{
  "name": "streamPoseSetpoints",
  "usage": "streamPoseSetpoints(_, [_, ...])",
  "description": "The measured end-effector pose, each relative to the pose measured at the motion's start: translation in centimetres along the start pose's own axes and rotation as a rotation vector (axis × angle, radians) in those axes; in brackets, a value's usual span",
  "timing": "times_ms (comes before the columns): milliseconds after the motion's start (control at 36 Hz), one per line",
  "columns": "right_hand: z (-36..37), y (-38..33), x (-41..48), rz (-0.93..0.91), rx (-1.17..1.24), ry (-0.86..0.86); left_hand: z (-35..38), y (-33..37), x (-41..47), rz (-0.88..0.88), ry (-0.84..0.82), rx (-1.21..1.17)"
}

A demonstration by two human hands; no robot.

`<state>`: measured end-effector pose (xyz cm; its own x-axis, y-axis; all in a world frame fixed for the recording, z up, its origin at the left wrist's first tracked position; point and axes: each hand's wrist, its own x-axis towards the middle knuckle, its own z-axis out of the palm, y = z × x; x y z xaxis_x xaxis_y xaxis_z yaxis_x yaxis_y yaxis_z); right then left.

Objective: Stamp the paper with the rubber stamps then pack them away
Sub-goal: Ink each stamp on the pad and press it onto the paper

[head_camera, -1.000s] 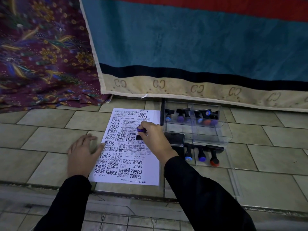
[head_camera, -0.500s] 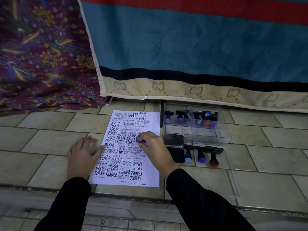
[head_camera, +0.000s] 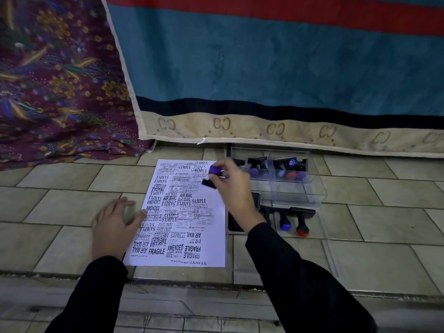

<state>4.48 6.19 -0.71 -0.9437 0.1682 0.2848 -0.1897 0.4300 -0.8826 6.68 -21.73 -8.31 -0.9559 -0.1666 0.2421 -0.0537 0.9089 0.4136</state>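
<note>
Right hand (head_camera: 231,188) pinches the stamp (head_camera: 212,174), now lifted off the paper (head_camera: 216,246), maybe for the box (head_camera: 298,191). Left hand (head_camera: 115,227) lies spread.

tiled floor (head_camera: 60,207) | teal-red striped rug (head_camera: 264,68) at back | purple floral cloth (head_camera: 55,80) left

Dim light falls on a floor (head_camera: 60,207) of beige tiles. At the back is a teal blanket (head_camera: 264,68) with a red stripe, black band and cream border. A purple floral cloth (head_camera: 48,80) is beside it on the left.
</note>
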Motion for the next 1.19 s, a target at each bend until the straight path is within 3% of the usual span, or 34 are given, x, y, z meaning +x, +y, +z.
streamPoseSetpoints(250, [-9.5,0.5,-6.0,-0.100,-0.087,0.242,0.4,-0.5,0.3,0.005,0.004,0.008])
streamPoseSetpoints(500, [-13.1,4.6,-13.9,-0.100,-0.176,0.258,0.8,-0.9,0.3,0.032,0.015,0.019])
streamPoseSetpoints(722, [-12.5,5.5,-17.4,-0.166,-0.392,0.153,1.0,-1.0,0.3,0.033,0.030,0.019])
streamPoseSetpoints(972, [-10.8,4.9,-18.2,-0.109,-0.469,-0.059,0.5,-0.6,0.1,0.024,0.025,-0.015])
streamPoseSetpoints(1194, [-11.3,4.3,-17.7,-0.083,-0.499,-0.112,0.6,-0.9,0.2,0.019,0.011,-0.018])
